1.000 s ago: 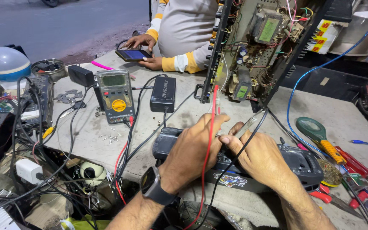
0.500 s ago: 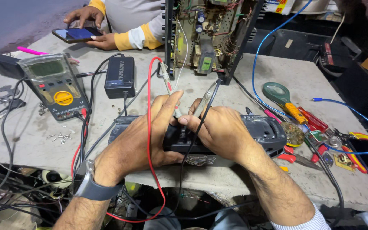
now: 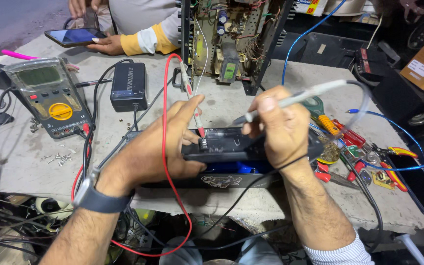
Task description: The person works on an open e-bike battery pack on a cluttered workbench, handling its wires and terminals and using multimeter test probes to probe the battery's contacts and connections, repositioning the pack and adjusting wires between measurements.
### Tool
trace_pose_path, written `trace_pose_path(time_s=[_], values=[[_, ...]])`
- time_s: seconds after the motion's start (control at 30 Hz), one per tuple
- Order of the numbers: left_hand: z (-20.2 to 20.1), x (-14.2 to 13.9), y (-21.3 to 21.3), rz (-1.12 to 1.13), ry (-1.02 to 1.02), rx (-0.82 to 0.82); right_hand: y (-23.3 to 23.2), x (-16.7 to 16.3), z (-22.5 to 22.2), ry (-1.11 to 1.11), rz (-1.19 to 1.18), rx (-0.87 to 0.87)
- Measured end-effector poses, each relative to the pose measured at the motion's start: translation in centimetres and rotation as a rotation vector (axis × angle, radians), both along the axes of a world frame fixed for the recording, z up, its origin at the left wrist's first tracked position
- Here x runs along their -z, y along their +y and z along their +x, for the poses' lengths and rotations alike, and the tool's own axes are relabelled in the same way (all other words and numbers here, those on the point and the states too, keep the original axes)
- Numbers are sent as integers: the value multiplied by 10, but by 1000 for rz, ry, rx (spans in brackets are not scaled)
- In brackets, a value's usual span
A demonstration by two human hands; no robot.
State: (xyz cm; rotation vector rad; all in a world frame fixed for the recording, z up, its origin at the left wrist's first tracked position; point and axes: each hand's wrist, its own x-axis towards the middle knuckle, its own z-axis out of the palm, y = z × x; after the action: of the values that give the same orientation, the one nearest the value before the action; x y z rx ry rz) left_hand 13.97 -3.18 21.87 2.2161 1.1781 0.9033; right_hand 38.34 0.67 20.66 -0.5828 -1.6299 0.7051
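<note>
A pale, stained counter [image 3: 25, 162] carries everything. At its left stands a grey multimeter [image 3: 50, 95] with a yellow dial, leaning back, its red and black leads trailing off the near edge. Small loose screws [image 3: 57, 158] lie just near of it. A black power adapter [image 3: 129, 86] rests right of the meter. A pink pen [image 3: 18, 54] lies at the far left. In the middle near edge sits a black battery pack [image 3: 231, 157]. At the far middle an open circuit chassis [image 3: 226, 39] stands upright. At the right lie screwdrivers [image 3: 327, 120] and red-handled pliers [image 3: 393, 164], close together
</note>
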Motion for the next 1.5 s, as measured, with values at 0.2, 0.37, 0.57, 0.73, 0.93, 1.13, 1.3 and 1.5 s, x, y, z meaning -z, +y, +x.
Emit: trace_pose_path(time_s=[0.2,0.37,0.57,0.73,0.93,1.13,1.3,1.5], values=[[-11,-11,52,-454,-52,112,-9,3,31,365,302,38],[-17,-18,82,-271,91,73,-13,27,27,224,471,114],[-19,-27,94,-471,44,96,-34,29,15,-411,738,235],[-18,-30,96,-527,17,113,-41,27,3,-516,636,194],[-18,-32,98,-577,14,77,-42,31,5,-497,628,198],[-19,-29,101,-569,44,99,-35,39,7,-449,671,232],[-19,-30,101,-569,69,68,-34,45,13,-404,708,263],[-15,-33,97,-578,63,63,-32,46,15,-418,688,246]])
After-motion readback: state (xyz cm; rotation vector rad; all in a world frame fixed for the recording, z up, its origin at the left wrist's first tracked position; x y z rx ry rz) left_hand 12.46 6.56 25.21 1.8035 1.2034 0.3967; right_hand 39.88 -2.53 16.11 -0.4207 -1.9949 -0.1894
